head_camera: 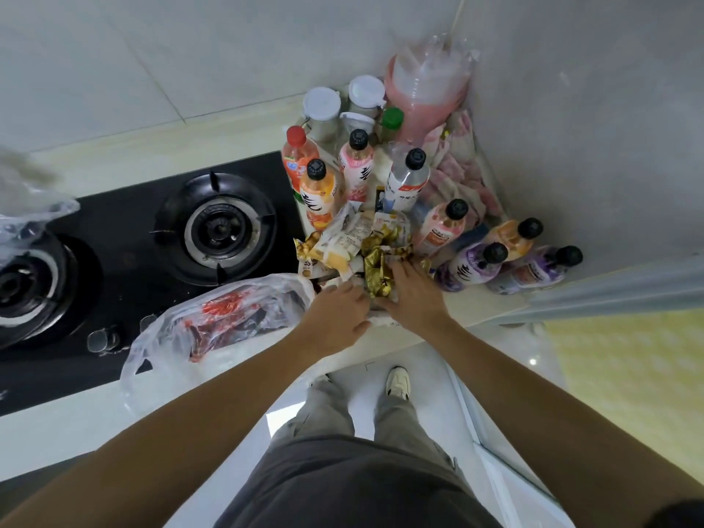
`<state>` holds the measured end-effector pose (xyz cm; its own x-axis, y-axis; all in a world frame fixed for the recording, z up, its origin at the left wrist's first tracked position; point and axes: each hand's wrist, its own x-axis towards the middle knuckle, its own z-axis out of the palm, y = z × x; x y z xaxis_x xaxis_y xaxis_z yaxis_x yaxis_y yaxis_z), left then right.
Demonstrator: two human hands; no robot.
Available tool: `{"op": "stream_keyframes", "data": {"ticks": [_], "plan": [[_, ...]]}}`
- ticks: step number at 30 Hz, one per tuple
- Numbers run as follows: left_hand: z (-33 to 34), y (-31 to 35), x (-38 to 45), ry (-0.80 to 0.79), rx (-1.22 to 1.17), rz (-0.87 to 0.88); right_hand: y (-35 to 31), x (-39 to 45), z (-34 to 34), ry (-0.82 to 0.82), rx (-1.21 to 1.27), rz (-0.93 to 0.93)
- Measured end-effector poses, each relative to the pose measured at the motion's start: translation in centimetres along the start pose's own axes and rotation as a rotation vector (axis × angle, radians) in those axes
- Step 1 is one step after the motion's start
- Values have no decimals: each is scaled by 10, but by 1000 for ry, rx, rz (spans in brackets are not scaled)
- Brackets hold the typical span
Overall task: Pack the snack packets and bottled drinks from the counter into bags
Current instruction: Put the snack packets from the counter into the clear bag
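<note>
- Left hand [337,312]: fingers extended, resting on the near edge of the snack packets [354,242].
- Right hand [413,295]: fingers spread flat over a gold packet [377,272]; no grasp visible.
- Bottles [405,177]: upright, far and right of the pile.
- Plastic bag [213,322]: left, overlapping the stove [152,238] edge.

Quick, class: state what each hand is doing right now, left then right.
Left hand: open, fingers reaching into the snack packets; holds nothing visible.
Right hand: open, resting on the gold packet.
</note>
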<state>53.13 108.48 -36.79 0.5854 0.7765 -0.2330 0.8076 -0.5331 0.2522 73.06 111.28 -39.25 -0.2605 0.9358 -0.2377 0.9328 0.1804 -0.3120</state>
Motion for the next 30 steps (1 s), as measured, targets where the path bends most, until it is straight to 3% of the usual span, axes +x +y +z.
{"op": "stream_keyframes", "data": {"ticks": [4,9,14,20,25,30], "plan": [[29,30,6,-96,24,-42,5,3,-5,-11,25,-37],[40,45,10,-57,72,-225,16,1,-7,-25,25,-127],[47,48,9,-19,90,-234,16,5,-3,-29,37,-96],[47,53,-4,191,-39,-246,15,23,-10,-48,-10,-112],[28,62,-30,384,-219,-298,25,28,-24,-127,181,-111],[2,78,-62,588,-560,-499,20,20,-54,-93,329,-158]]}}
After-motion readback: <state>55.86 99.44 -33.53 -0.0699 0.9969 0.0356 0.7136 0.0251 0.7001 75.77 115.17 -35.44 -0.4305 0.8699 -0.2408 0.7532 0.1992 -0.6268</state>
